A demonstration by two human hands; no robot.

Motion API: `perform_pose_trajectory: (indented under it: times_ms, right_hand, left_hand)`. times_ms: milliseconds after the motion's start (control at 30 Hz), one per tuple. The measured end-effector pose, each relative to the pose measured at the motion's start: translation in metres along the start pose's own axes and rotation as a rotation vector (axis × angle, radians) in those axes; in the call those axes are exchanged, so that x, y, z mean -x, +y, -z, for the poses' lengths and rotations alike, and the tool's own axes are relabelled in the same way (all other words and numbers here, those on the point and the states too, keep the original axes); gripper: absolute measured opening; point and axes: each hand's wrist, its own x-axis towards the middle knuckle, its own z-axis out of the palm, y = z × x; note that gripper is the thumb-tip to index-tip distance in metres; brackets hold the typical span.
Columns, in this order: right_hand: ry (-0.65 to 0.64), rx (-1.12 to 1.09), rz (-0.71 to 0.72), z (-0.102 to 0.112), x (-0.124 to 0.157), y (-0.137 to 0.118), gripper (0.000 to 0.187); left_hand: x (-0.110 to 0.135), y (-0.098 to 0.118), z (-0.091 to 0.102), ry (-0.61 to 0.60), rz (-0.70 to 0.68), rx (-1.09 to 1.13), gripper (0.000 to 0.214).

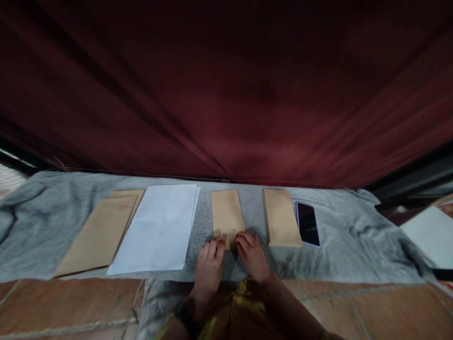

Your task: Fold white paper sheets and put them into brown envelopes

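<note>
A narrow brown paper envelope [227,210] lies flat on the grey cloth, straight in front of me. My left hand [210,259] has its fingers curled together at the envelope's near left corner. At the near right corner, the bent fingers of my right hand [252,255] pinch the paper's edge. Between both hands the near end of the envelope shows only in part. To the right lies a stack of similar brown envelopes [282,218]. White paper sheets [155,229] are stacked to the left, beside larger brown envelopes [97,231].
A dark-screened phone [307,224] rests just right of the envelope stack. The grey cloth [348,236] spreads over the tiled floor [88,302]. Behind it hangs a dark red fabric [226,104]. A white flat object [430,236] stands at the far right.
</note>
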Motion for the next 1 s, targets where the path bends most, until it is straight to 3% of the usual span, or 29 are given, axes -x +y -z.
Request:
perform_pose_trajectory:
  times_ms: [133,333,600,800,1000]
  right_hand:
    - [-0.006,0.043,-0.022,0.0,0.002,-0.004,0.019]
    - [0.0,-0.024,0.029,-0.005,0.015,-0.031,0.036]
    - [-0.042,0.099,0.102,0.008,0.038,-0.019,0.051]
    - [-0.009,0.152,0.009,0.019,0.047,-0.013,0.051]
    - [0.04,0.172,-0.013,0.015,0.047,-0.018,0.051]
  left_hand:
    - [0.019,0.007,-0.014,-0.046,-0.186,-0.016,0.059]
    - [0.03,0.004,-0.029,-0.055,-0.171,0.015,0.058]
    - [0.035,0.002,-0.015,0.025,-0.092,0.08,0.051]
    - [0.039,0.004,-0.003,0.069,-0.034,0.082,0.051]
    - [0.035,0.009,0.0,0.041,-0.006,0.045,0.049]
